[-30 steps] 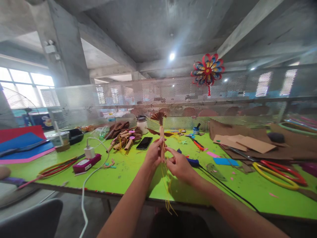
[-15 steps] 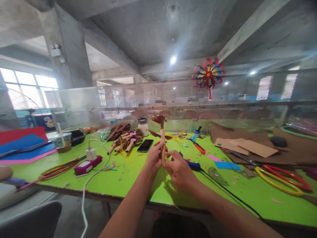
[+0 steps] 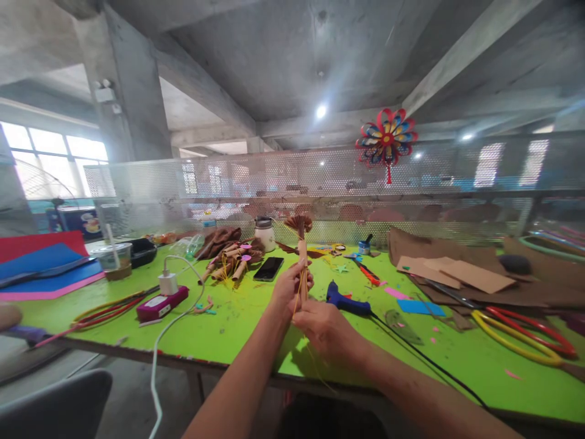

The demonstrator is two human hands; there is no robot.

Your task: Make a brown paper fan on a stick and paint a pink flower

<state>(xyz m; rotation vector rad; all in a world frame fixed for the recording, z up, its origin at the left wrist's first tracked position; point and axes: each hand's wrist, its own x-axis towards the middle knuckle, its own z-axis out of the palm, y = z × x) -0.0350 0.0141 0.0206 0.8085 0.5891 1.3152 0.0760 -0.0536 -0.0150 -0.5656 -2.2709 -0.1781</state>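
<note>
A brown paper tube with a pleated fan of brown paper at its top stands upright over the table. My left hand is closed around the tube's middle. At its lower end, my right hand pinches a thin yellow string, which runs along the tube; a loose end hangs below. A blue glue gun lies right of my right hand. Beyond my left hand is a black phone.
Brown paper tubes are piled at the back left. A purple power strip with a white cable sits left. Red-and-yellow-handled scissors and brown cardboard lie right. Another person's hand shows at the left edge.
My right hand has moved left and down to the tube's lower end, its fingers closing on the string. The tube has shifted slightly right, and the glue gun shows more fully.
</note>
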